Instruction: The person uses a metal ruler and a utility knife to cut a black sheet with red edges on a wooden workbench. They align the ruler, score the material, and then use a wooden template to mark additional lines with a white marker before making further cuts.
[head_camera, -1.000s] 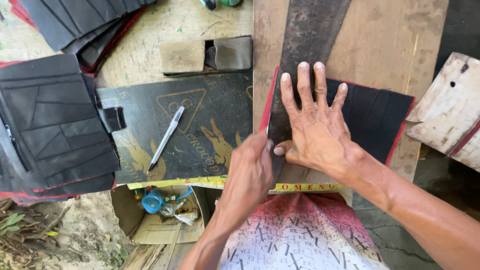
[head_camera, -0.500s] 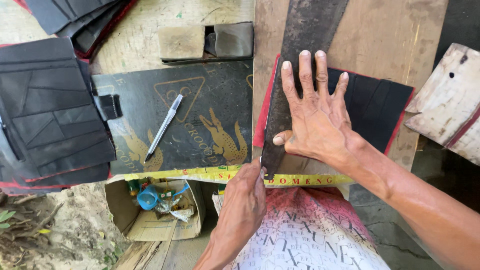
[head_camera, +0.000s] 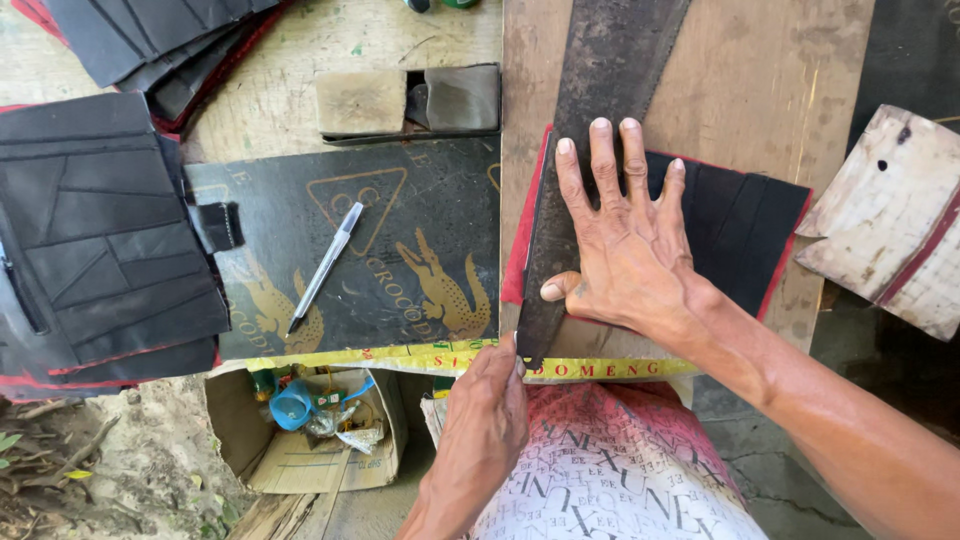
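Right hand (head_camera: 625, 245): fingers spread flat, pressing long dark metal straightedge (head_camera: 590, 150) onto black red-edged leather piece (head_camera: 735, 225).
Left hand (head_camera: 485, 420): fingers closed together at the straightedge's near end; any tool hidden.

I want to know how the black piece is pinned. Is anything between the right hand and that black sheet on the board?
Yes. A long dark metal straightedge lies across the black sheet, under the right hand; only the outer fingers seem to touch the sheet itself.

Worn wooden workbench (head_camera: 300, 60); dirt ground (head_camera: 130, 470)
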